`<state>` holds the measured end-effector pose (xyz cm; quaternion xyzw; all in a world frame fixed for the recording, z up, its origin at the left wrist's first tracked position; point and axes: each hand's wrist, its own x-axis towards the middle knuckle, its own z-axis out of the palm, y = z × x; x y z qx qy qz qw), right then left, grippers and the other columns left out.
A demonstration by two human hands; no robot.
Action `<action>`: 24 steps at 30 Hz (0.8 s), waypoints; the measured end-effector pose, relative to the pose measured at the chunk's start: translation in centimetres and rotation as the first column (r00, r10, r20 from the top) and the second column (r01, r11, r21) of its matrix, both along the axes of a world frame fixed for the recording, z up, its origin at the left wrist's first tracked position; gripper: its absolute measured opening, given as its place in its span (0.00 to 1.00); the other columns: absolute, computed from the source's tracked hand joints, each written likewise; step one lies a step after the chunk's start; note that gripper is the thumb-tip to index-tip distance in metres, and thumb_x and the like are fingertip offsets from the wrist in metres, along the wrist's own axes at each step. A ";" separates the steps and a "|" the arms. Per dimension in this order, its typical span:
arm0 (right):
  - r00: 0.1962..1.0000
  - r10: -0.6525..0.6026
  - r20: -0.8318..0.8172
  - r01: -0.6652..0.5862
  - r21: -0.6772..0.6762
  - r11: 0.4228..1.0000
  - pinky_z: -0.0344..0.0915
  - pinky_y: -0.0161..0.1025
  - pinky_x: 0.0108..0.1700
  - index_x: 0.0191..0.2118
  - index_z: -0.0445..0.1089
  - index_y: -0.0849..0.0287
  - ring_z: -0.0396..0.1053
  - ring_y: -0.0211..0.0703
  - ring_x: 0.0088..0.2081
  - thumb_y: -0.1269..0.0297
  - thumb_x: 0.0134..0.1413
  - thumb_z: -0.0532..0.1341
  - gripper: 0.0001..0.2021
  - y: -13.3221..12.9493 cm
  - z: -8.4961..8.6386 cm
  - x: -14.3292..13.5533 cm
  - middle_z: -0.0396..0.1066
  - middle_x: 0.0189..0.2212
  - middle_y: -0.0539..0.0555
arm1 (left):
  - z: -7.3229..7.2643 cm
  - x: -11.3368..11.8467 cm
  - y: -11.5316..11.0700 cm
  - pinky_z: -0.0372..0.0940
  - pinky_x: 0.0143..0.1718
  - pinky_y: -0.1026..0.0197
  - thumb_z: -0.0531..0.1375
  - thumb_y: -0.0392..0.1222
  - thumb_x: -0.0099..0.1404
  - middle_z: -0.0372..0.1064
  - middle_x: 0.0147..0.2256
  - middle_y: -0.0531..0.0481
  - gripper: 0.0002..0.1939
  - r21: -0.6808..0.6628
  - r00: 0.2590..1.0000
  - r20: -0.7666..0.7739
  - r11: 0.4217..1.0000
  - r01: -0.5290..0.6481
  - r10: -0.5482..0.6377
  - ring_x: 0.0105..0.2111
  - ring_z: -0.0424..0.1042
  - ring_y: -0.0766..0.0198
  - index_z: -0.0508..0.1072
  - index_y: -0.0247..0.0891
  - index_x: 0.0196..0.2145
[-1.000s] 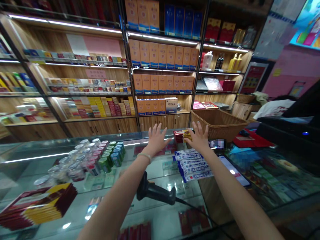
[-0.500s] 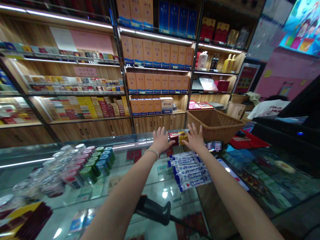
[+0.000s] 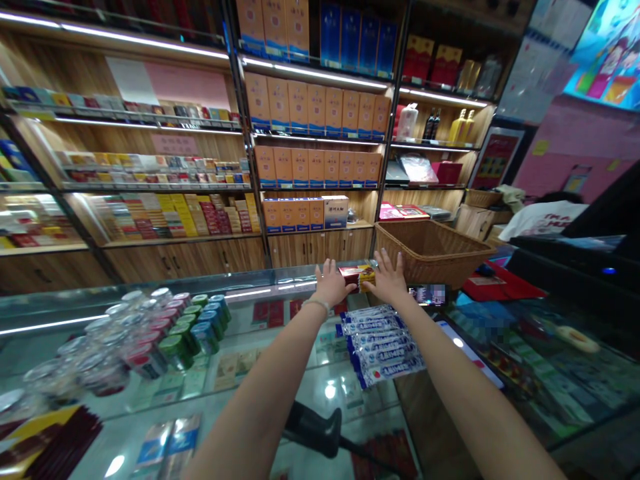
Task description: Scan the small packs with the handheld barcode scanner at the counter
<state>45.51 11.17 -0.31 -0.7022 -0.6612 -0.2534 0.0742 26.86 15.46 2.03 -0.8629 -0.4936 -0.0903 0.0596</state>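
A small row of red and yellow snack packets (image 3: pixel 358 276) lies near the far edge of the glass counter, between my two hands. My left hand (image 3: pixel 333 287) is at its left side, fingers spread and thumb pointing inward against the packets. On the right side, my right hand (image 3: pixel 390 279) has its fingers stretched forward and its thumb by the yellow end. Both hands seem to touch the packets, though neither wraps around them. Closer to me, several blue and white wrapped snack sticks (image 3: pixel 385 347) lie side by side, partly under my right forearm.
A wicker basket (image 3: pixel 450 263) stands just beyond my right hand, near a phone (image 3: pixel 429 295). Rows of cans (image 3: pixel 193 327) and clear jars (image 3: pixel 103 365) stand at left. A black handheld scanner (image 3: pixel 317 427) lies below my left arm. A person (image 3: pixel 545 217) is at far right.
My left hand has moved right, closer to my right hand, and the row of packets between them looks narrower. The camera view has shifted slightly.
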 end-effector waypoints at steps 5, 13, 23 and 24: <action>1.000 0.011 0.009 -0.011 0.032 0.999 0.19 0.69 0.70 0.59 0.72 0.61 0.35 0.57 0.75 0.48 0.65 0.56 0.27 -0.1 -0.3 -0.2 0.45 0.74 0.62 | -0.1 -0.1 0.1 0.41 0.69 0.33 0.52 0.63 0.70 0.49 0.71 0.31 0.33 0.013 1.000 -0.007 1.000 0.003 -0.003 0.73 0.42 0.40 0.76 0.34 0.57; 0.997 0.024 -0.072 -0.019 0.060 0.998 0.23 0.72 0.69 0.57 0.75 0.60 0.34 0.59 0.75 0.54 0.67 0.56 0.21 -0.9 -0.7 -0.6 0.45 0.74 0.63 | 0.0 -0.7 -0.7 0.41 0.69 0.34 0.57 0.56 0.70 0.53 0.70 0.33 0.24 0.069 1.000 0.010 0.997 -0.023 0.022 0.72 0.42 0.41 0.80 0.36 0.52; 0.986 0.037 -0.162 -0.013 0.146 0.989 0.30 0.74 0.68 0.48 0.78 0.60 0.37 0.59 0.74 0.58 0.67 0.57 0.15 -2.5 0.4 -1.6 0.46 0.73 0.64 | 2.1 -2.1 -2.4 0.44 0.68 0.33 0.59 0.54 0.69 0.57 0.69 0.37 0.18 0.131 0.996 0.070 0.989 -0.063 0.054 0.72 0.44 0.43 0.83 0.41 0.45; 0.985 0.040 -0.165 -0.012 0.168 0.986 0.30 0.75 0.68 0.48 0.78 0.59 0.38 0.59 0.74 0.59 0.66 0.58 0.15 -2.7 0.7 -1.9 0.47 0.73 0.64 | 2.5 -2.5 -2.6 0.44 0.68 0.33 0.60 0.54 0.69 0.57 0.69 0.37 0.18 0.141 0.995 0.079 0.988 -0.066 0.055 0.72 0.44 0.43 0.83 0.42 0.45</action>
